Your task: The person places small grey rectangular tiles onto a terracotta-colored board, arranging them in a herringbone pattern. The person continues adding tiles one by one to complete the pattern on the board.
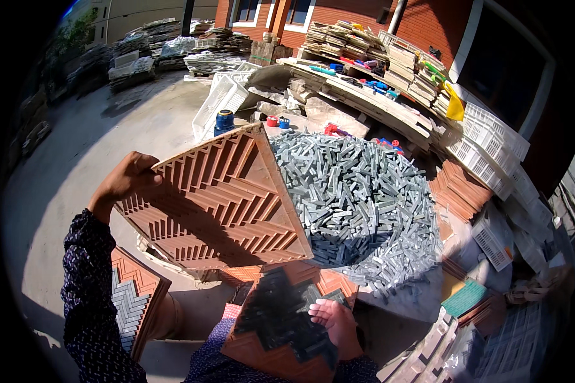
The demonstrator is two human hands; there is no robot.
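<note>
The left hand [126,180], at about 9 o'clock, grips the corner of an empty brown grid tray [220,201] and holds it up, tilted. The fingers are curled tight round its edge. The right hand [333,319], at 6 o'clock, lies flat with fingers spread on a second tray [281,332] on the lap. That tray looks about half filled with dark little tiles in a zigzag, so I think there is more to fill. A third tray [134,300] at 7 o'clock is partly filled too. A big heap of grey tile sticks [358,204] sits in the middle. White plastic crates [492,153] stand at 2 o'clock, and a yellow cloth [455,107] hangs at 1 o'clock.
</note>
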